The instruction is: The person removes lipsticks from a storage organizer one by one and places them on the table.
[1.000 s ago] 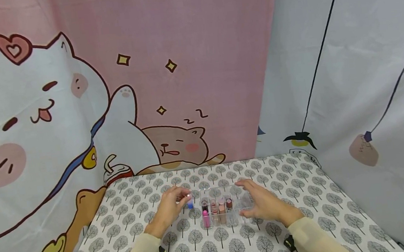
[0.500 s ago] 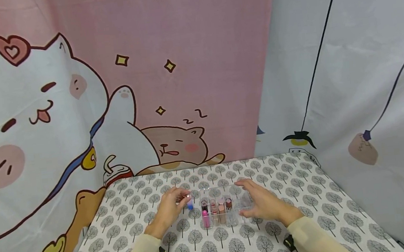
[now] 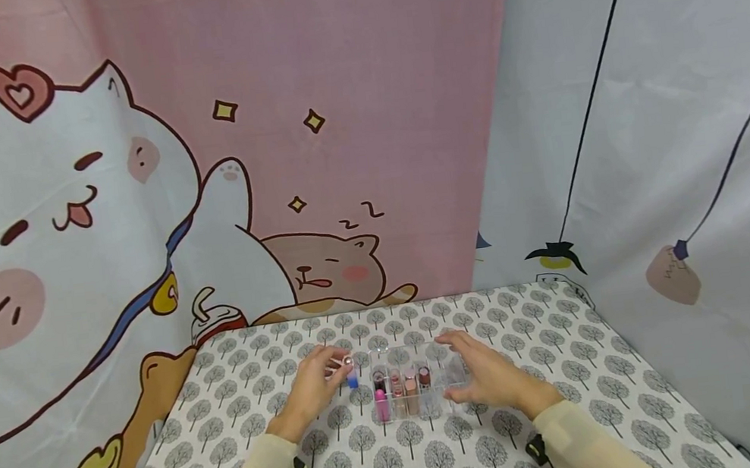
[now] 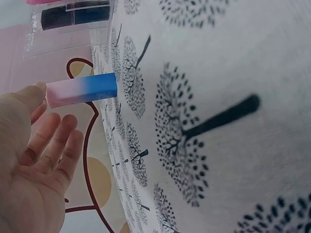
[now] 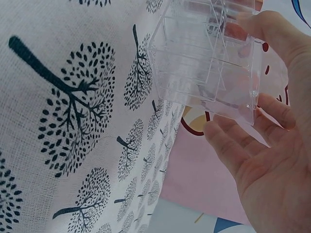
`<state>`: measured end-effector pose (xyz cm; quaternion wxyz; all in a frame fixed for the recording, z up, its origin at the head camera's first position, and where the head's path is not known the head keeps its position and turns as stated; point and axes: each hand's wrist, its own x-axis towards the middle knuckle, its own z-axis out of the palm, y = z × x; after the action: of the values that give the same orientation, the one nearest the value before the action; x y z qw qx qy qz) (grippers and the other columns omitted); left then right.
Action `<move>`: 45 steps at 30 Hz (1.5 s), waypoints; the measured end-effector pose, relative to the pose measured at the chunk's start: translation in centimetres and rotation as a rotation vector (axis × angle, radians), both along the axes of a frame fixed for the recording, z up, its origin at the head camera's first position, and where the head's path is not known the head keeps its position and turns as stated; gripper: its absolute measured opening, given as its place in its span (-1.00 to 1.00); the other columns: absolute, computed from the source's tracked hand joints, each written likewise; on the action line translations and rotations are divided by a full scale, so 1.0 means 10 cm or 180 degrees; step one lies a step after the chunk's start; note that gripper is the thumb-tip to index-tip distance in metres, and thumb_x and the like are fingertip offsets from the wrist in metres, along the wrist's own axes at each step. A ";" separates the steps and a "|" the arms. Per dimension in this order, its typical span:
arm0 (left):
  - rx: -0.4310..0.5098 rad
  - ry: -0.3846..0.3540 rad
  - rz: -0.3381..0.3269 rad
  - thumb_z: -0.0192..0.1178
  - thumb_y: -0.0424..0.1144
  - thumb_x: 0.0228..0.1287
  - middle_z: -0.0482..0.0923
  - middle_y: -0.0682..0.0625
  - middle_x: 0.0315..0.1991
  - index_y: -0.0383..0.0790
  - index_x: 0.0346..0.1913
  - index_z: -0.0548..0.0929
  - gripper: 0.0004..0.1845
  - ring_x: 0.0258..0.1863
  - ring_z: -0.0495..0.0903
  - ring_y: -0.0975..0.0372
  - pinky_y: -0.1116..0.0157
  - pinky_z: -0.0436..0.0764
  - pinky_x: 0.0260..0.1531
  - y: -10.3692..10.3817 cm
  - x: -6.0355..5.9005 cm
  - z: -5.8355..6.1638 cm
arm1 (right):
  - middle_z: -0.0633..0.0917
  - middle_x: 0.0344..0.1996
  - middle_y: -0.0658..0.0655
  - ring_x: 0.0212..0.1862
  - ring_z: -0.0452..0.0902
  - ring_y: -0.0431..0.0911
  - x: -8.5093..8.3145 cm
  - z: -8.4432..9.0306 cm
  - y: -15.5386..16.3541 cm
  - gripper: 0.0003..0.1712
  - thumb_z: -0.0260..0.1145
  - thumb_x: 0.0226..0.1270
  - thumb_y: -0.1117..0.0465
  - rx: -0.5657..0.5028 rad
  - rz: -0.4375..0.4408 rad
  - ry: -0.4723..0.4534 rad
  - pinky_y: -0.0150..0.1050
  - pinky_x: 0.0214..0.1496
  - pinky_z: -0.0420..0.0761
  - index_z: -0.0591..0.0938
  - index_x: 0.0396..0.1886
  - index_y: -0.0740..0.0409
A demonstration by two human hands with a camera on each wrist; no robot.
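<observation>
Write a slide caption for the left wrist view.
Left hand's grip on a pink-and-blue tube, blue end toward tree-print cloth, clear case nearby.

Tree-print cloth (image 3: 413, 462) lay flat; pink cat-print backdrop (image 3: 396, 110) hung behind; white drape (image 3: 697, 101), right, bore what looked like lamps (image 3: 673, 279)

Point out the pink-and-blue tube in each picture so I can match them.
Head view: the pink-and-blue tube is below centre, slightly left, at the left hand.
Left wrist view: left side, above the middle.
Right wrist view: not in it.
Shared landmark: the clear box, in that order: right of the tube; top left; top, right of centre.
</observation>
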<state>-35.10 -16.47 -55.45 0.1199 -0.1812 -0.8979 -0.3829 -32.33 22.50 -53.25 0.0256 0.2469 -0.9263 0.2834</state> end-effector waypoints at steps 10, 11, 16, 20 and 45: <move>-0.0049 0.0185 0.0020 0.48 -0.22 0.67 0.79 -0.12 0.23 -0.19 0.33 0.82 -0.68 0.16 0.83 -0.06 -0.20 0.87 0.28 0.03 0.00 0.08 | 0.40 0.82 0.16 0.64 0.59 0.28 0.01 0.00 0.00 0.26 0.82 0.29 -0.05 -0.0002 -0.0043 0.0012 0.39 0.66 0.67 0.32 0.85 -0.04; -0.0041 0.0196 0.0022 0.48 -0.22 0.66 0.79 -0.12 0.23 -0.18 0.32 0.82 -0.69 0.16 0.83 -0.07 -0.20 0.87 0.28 0.04 0.01 0.09 | 0.40 0.82 0.17 0.63 0.59 0.29 0.02 0.00 0.00 0.26 0.82 0.30 -0.05 -0.0014 -0.0036 0.0011 0.40 0.66 0.67 0.32 0.85 -0.03; -0.0041 0.0266 0.0057 0.49 -0.23 0.65 0.80 -0.14 0.23 -0.17 0.30 0.83 -0.70 0.17 0.83 -0.08 -0.18 0.87 0.28 0.06 0.03 0.12 | 0.39 0.83 0.17 0.64 0.58 0.31 0.02 -0.02 0.00 0.26 0.82 0.31 -0.05 -0.0035 -0.0028 -0.0034 0.41 0.66 0.66 0.31 0.86 -0.05; -0.0097 0.0324 0.0096 0.50 -0.20 0.65 0.81 -0.11 0.23 -0.20 0.32 0.83 -0.67 0.18 0.82 -0.03 -0.12 0.87 0.29 0.09 0.05 0.15 | 0.38 0.84 0.14 0.66 0.58 0.29 0.02 -0.03 0.00 0.26 0.81 0.31 -0.07 -0.0011 -0.0046 -0.0060 0.40 0.68 0.65 0.30 0.87 -0.09; -0.0093 0.0482 -0.0225 0.50 -0.14 0.65 0.79 0.01 0.24 -0.01 0.35 0.84 -0.67 0.22 0.81 -0.01 -0.09 0.88 0.28 0.27 0.13 0.27 | 0.43 0.80 0.19 0.60 0.62 0.32 0.00 -0.02 -0.01 0.26 0.82 0.29 -0.09 -0.0043 -0.0027 0.0006 0.44 0.60 0.71 0.32 0.85 -0.05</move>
<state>-33.82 -13.75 -52.78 0.1711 -0.2430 -0.8848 -0.3589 -32.30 22.43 -53.46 0.0293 0.2431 -0.9254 0.2893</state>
